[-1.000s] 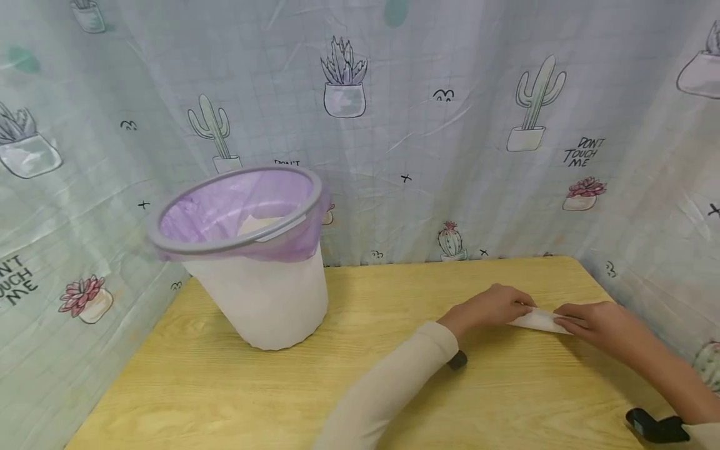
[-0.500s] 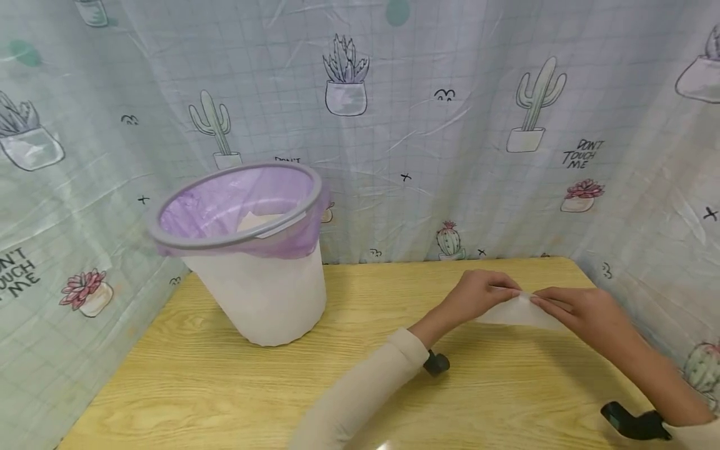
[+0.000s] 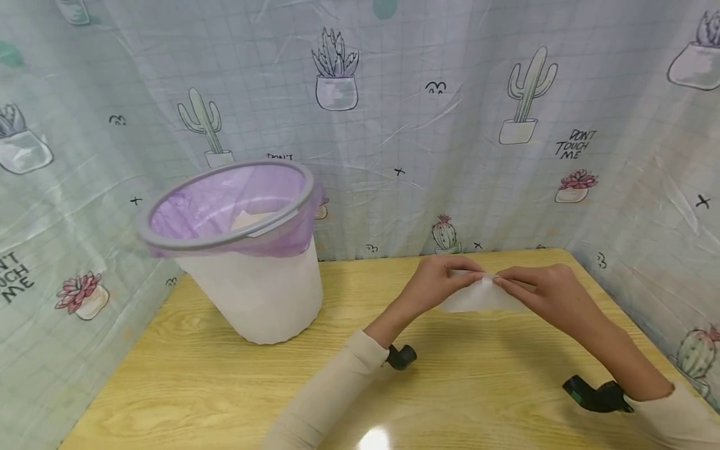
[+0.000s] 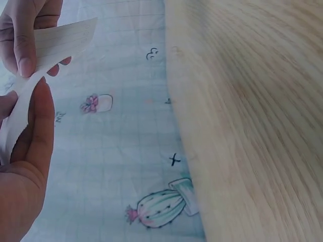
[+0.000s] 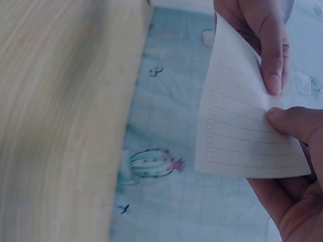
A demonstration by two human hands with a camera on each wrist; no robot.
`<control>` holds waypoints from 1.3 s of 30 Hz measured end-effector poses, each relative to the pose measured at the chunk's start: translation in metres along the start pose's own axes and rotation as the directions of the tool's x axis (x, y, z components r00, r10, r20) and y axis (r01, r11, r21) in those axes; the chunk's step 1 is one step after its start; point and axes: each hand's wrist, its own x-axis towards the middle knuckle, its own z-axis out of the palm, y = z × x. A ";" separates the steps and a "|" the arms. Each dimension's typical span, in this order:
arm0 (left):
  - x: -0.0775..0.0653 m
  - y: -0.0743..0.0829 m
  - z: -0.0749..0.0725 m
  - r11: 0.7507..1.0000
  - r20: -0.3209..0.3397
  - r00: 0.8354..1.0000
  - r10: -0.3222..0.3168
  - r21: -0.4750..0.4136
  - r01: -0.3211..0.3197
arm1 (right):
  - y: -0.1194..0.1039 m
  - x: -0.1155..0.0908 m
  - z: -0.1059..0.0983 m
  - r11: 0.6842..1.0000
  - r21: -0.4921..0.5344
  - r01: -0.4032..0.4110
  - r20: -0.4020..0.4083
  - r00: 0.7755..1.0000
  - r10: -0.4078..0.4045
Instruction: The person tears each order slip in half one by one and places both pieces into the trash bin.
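A sheet of white lined paper [image 3: 480,298] is held above the right part of the table. My left hand [image 3: 440,282] pinches it from the left and my right hand [image 3: 548,289] from the right. Both sets of fingertips nearly meet at the sheet's top edge. In the right wrist view, the paper [image 5: 237,121] shows printed lines and a column of small squares, with each thumb pressing its face. The left wrist view shows the paper [image 4: 65,40] bent between the hands, with an uneven lower edge. Some fingers are hidden behind the sheet.
A white bin [image 3: 264,294] with a grey rim and purple liner [image 3: 185,209] stands at the table's left. Pale paper [image 3: 250,220] lies inside it. A cactus-print curtain [image 3: 388,125] hangs behind the wooden table [image 3: 225,387]. Black wrist devices [image 3: 596,395] sit below the wrists.
Both hands have lifted the paper from near the tabletop and moved it left. Their fingertips have come closer together on its edge. The bin stays in place.
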 end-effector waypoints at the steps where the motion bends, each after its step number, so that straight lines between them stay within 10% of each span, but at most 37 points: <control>1: -0.002 0.001 -0.003 1.000 -0.005 1.000 -0.003 0.008 0.003 | -0.002 0.003 0.000 1.000 0.003 0.007 0.004 1.000 -0.007; 15: -0.023 0.009 -0.034 0.999 0.024 1.000 0.015 -0.033 -0.014 | -0.023 0.026 0.001 0.997 0.053 0.048 0.115 0.992 -0.054; 26: -0.042 0.023 -0.061 0.996 0.065 0.996 0.055 0.060 -0.059 | -0.052 0.046 -0.006 0.993 0.117 0.001 0.333 0.942 -0.040; 39: -0.052 0.044 -0.088 0.995 -0.023 0.996 0.084 0.063 -0.083 | -0.071 0.076 -0.008 0.983 0.132 0.127 0.255 0.954 -0.158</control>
